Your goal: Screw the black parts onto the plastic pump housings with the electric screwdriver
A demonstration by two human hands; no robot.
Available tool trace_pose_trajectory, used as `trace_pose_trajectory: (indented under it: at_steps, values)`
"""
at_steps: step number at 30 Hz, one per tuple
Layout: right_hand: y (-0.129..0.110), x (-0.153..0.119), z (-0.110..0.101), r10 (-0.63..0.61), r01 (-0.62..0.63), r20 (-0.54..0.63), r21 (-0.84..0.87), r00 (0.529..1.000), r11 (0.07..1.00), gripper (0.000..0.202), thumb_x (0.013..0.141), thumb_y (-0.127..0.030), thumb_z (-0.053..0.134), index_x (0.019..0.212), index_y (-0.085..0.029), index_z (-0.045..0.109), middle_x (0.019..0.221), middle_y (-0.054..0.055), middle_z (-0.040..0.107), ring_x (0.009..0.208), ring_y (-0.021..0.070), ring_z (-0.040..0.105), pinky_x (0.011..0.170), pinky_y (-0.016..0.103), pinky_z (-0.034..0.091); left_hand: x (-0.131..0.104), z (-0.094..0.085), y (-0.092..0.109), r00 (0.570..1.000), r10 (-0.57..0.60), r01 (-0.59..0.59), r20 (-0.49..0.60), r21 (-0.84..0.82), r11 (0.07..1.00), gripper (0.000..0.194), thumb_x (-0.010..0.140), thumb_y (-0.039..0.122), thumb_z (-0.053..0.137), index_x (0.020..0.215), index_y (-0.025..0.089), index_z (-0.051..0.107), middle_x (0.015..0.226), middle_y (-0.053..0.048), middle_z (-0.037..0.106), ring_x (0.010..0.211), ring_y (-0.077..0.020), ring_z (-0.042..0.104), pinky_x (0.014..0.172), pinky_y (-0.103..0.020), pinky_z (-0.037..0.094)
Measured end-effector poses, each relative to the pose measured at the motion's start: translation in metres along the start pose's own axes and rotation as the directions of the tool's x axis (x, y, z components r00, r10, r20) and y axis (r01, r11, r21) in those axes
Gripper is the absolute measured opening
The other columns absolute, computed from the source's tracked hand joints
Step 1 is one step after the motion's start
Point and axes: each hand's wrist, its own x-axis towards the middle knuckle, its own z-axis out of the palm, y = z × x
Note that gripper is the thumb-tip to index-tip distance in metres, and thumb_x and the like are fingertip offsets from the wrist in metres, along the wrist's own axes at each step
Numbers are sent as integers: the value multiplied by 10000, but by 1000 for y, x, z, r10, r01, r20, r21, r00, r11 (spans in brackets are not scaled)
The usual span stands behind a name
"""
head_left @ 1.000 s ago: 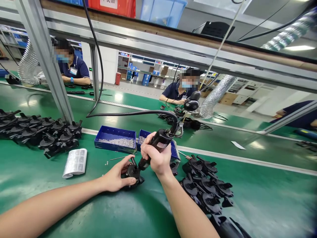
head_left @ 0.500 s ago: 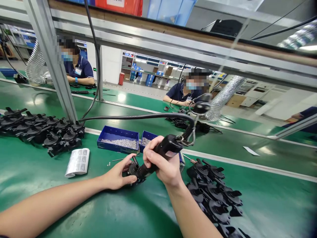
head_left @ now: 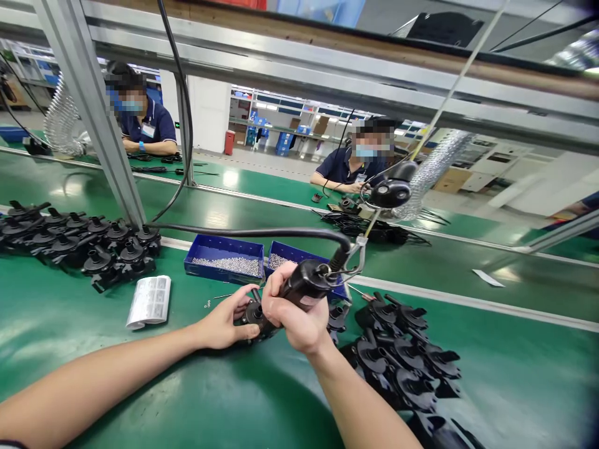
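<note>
My right hand (head_left: 296,312) is wrapped round a black electric screwdriver (head_left: 306,284), tilted with its tip down to the left. A cable and a wire hanger run from its upper end. My left hand (head_left: 229,319) grips a black plastic pump housing (head_left: 253,312) on the green bench, thumb in front and fingers behind. The screwdriver's lower end meets the right side of this housing; its bit is hidden by my right hand and the part. Behind my hands stand a blue bin (head_left: 224,259) of small screws and a second blue bin (head_left: 299,251), partly covered.
Rows of similar black housings lie at left (head_left: 63,243) and right (head_left: 402,362). A roll of labels (head_left: 148,302) sits left of my hands. A metal post (head_left: 96,118) rises at left. Two co-workers (head_left: 150,125) sit across the bench.
My right hand and the screwdriver have shifted slightly left and down, and the screwdriver stands a bit steeper. My left hand still holds the housing. The view has shifted a little.
</note>
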Motion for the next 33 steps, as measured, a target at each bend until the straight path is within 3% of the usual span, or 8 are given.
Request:
trace_pose_trajectory:
  at_steps: [4,9,13,16,23,27,33]
  values:
    - [1,2,3,-38,38,5,-31,999,999,126,782,-131,751,800,-201,648,635,-51,592,449,87,463,476,234,388,1,-2,-3,1000,10,-10,0,-5,1000,949,893,459,898,1633,227,352,1258,-105,682,1284,-326,664,1158,-528,502]
    - [-14,12,-5,62,-62,8,17,998,998,150,848,-183,804,830,-193,655,610,-39,606,450,106,515,467,223,405,-3,5,2,1000,19,-19,25,10,1000,873,873,411,914,1551,261,384,1262,-86,694,1221,-296,694,1142,-516,493]
    - [-26,17,-8,-50,54,-32,131,998,990,134,909,-198,805,909,-203,671,812,7,720,468,87,546,470,214,401,-11,20,8,998,16,-20,64,58,998,852,826,365,951,1482,276,416,1255,-77,723,1179,-287,706,1100,-496,508]
    - [-19,19,-7,-106,112,-54,130,993,985,139,915,-180,808,925,-209,673,846,1,712,493,88,573,489,218,421,-14,26,8,998,11,-14,56,53,998,842,817,356,959,1462,276,424,1255,-69,715,1168,-279,705,1081,-478,518]
    - [-4,24,-10,-24,26,-25,67,999,997,143,914,-190,824,918,-211,682,790,-18,674,521,104,577,511,233,454,-13,26,7,998,27,-29,57,39,999,799,824,360,956,1421,249,437,1196,-59,703,1093,-248,685,1020,-437,521]
    - [-7,24,-8,30,-30,-6,14,1000,999,160,896,-203,833,906,-203,673,772,-11,680,530,111,580,525,240,471,-13,27,6,998,15,-17,61,37,999,824,815,361,966,1434,245,435,1172,-56,708,1083,-254,690,999,-440,532]
    - [1,20,3,32,-26,-80,74,996,997,150,743,-155,733,790,-212,603,598,-56,587,397,87,429,412,223,332,-12,33,6,1000,5,-4,27,-24,1000,794,785,344,990,1405,236,505,1281,-82,693,1238,-308,680,1143,-519,501]
